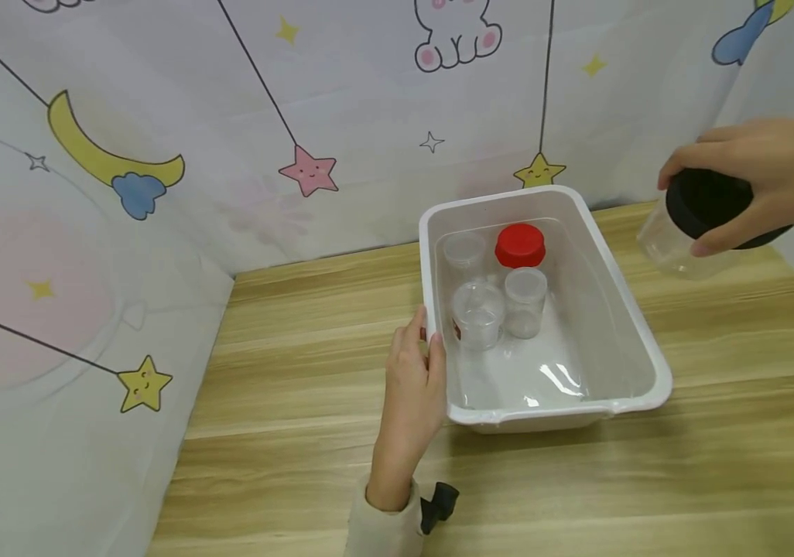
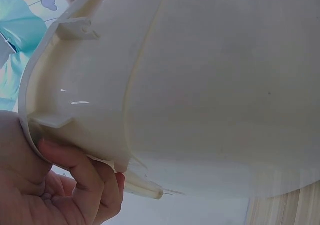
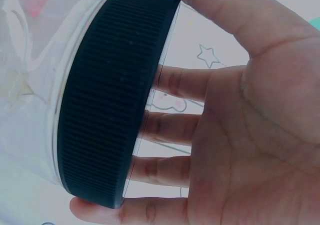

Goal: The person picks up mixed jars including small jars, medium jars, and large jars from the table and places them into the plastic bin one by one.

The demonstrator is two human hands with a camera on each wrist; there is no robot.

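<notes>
My left hand [image 1: 414, 379] grips the left rim of a white plastic basin [image 1: 620, 309] on the table. In the left wrist view the fingers [image 2: 87, 180] curl at the edge of the basin's outer wall [image 2: 210, 85]. Inside stand a jar with a red lid [image 1: 520, 244] and several clear containers, among them a wide clear jar [image 1: 478, 313] and a narrower clear jar [image 1: 525, 303]. Up to the right of the basin, my right hand [image 1: 766, 174] holds a clear jar [image 1: 675, 240] by its black ribbed lid [image 3: 110, 95], tilted and off the table.
The wood-grain table [image 1: 299, 371] extends on both sides of the basin. A white cloth [image 1: 369, 93] printed with stars and moons hangs behind and to the left. A small black device [image 1: 440, 504] sits at the left wrist.
</notes>
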